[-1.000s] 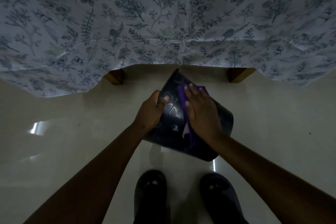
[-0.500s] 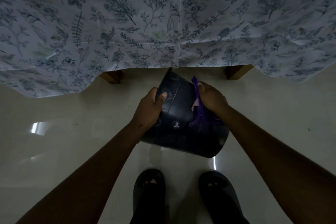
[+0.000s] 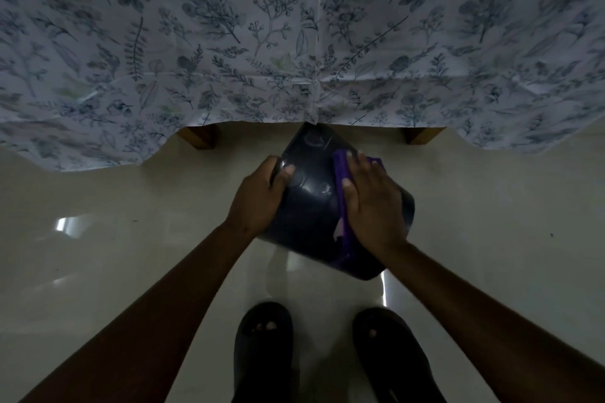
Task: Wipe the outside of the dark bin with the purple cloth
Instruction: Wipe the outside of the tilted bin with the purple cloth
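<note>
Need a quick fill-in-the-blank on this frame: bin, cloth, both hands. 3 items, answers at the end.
1. The right hand presses a cloth of ____ colour flat on the bin.
2. The ____ hand grips the bin's side with no cloth.
3. The bin is held above the ____, in front of two dark sandals.

Answers: purple; left; floor

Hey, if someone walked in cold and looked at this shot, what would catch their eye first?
Probably the dark bin held tilted above the floor at centre, the left hand gripping its side while the right hand presses the purple cloth flat against it. Next, the leaf-print tablecloth fills the top, and dark sandals show below.
</note>
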A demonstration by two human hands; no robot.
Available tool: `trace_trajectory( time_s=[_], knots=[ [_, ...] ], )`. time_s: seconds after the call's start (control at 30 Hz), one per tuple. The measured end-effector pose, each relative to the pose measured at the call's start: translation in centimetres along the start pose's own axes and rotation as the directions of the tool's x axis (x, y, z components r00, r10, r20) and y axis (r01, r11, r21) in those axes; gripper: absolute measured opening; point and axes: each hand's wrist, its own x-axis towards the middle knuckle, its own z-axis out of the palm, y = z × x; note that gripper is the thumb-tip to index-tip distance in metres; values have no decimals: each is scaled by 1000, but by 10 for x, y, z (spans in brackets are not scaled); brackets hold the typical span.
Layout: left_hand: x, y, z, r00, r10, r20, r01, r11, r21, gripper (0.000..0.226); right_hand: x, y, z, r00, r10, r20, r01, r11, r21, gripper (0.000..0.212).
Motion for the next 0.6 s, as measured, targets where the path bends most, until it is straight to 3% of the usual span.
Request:
trace_trajectory(
  time_s=[0.1,0.33,0.53,0.6],
  knots=[
    [0,-3,2,1000,-29,-8,29,1000,11,30,8,-1,5,996,84,-20,-85,996,-28,52],
    [8,-3,1,1000,-11,6,11,997,81,28,-44,-25,16,961,-234,145,256,954,-158,54],
    [7,-1,1,1000,-24,3,24,998,54,29,25,-28,2,999,2,47,-2,1000,10,49],
    [8,1,0,999,-39,16,39,998,50,31,25,-24,4,998,24,53,-25,999,29,49]
  ],
)
